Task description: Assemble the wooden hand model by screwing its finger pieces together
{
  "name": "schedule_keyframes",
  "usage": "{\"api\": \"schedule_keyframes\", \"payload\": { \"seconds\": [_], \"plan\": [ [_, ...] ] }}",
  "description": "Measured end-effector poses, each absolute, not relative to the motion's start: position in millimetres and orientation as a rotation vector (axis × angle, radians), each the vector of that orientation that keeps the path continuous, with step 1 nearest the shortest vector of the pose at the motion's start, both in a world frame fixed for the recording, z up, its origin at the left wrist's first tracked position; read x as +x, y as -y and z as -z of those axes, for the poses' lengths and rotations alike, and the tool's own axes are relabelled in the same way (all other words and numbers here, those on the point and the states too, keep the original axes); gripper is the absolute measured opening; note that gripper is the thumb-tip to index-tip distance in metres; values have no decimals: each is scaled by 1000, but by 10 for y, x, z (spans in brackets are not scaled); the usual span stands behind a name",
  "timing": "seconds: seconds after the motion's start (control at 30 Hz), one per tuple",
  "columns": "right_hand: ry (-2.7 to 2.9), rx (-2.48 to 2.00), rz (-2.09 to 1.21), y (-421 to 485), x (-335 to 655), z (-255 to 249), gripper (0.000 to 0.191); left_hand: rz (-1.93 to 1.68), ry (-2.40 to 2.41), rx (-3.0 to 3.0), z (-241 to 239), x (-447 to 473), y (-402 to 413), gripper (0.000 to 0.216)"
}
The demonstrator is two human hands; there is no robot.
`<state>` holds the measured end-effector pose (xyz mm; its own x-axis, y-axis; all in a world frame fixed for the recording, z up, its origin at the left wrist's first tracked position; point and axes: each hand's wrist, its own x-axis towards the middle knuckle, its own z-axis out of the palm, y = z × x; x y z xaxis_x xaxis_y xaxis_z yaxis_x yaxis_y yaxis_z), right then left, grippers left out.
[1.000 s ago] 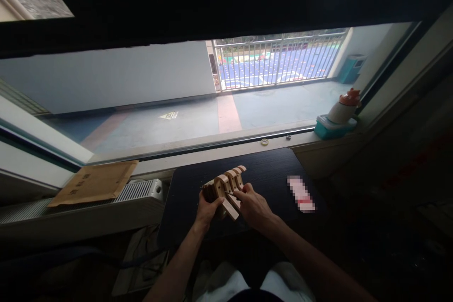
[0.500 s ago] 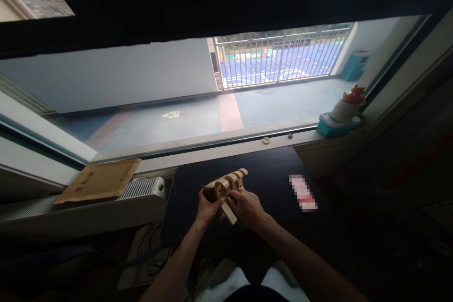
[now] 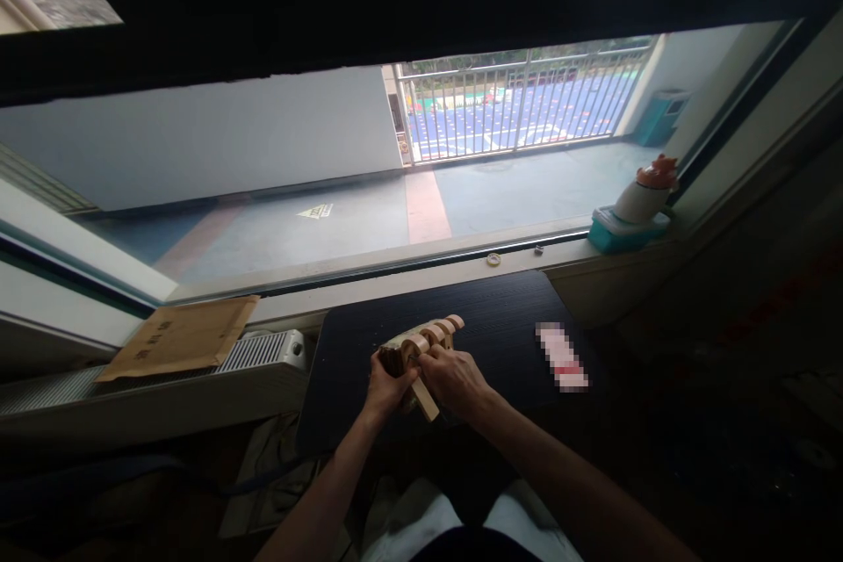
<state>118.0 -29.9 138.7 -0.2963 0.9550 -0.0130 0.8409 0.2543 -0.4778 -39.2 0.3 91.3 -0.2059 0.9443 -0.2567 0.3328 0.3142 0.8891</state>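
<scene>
A pale wooden piece [image 3: 414,342] with a row of several rounded, curved parts lies at an angle over the table. My left hand [image 3: 387,388] is closed around its near left end, with the thumb laid along the front. My right hand [image 3: 459,382] is closed too, its fingertips pinching a thin dark tool [image 3: 414,358] against the front of the nearest curved part. What kind of tool it is stays mostly hidden by the fingers. A straight wooden strip [image 3: 425,400] sticks out towards me between both hands.
The black table [image 3: 356,329] carries a blurred pink-and-white item [image 3: 562,357] on the right. On the windowsill are a tape roll [image 3: 493,260] and a teal box [image 3: 625,233] bearing a white-and-orange container. A brown envelope [image 3: 181,338] rests on the radiator [image 3: 263,353] at left.
My right hand has shifted slightly left and up, its fingers covering more of the thin tool. My left hand keeps its grip on the wooden piece. The whole view has moved slightly.
</scene>
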Motion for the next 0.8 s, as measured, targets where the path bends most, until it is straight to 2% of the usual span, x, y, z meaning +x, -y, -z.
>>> {"api": "schedule_keyframes", "payload": {
  "seconds": [0.17, 0.27, 0.43, 0.53, 0.63, 0.7, 0.8],
  "plan": [
    [1731, -1801, -1048, 277, 1198, -1250, 28, -919, -1686, 1162, -841, -408, 1, 67],
    [1582, -1821, -1150, 257, 1181, -1182, 29, -903, -1687, 1173, -792, -427, -12, 69],
    [1613, -1824, -1048, 248, 1184, -1229, 34, -906, -1669, 1161, -728, -458, -39, 72],
    [1938, -1694, -826, 286, 1212, -1300, 25, -901, -1706, 1169, -718, -453, -35, 73],
    [2217, -1669, -616, 322, 1230, -1358, 28, -877, -1752, 1189, -729, -438, -20, 75],
    [2204, -1731, -612, 327, 1237, -1376, 29, -881, -1749, 1187, -737, -432, -10, 75],
    [1969, -1823, -779, 308, 1255, -1350, 29, -889, -1725, 1201, -737, -439, 3, 75]
  ]
}}
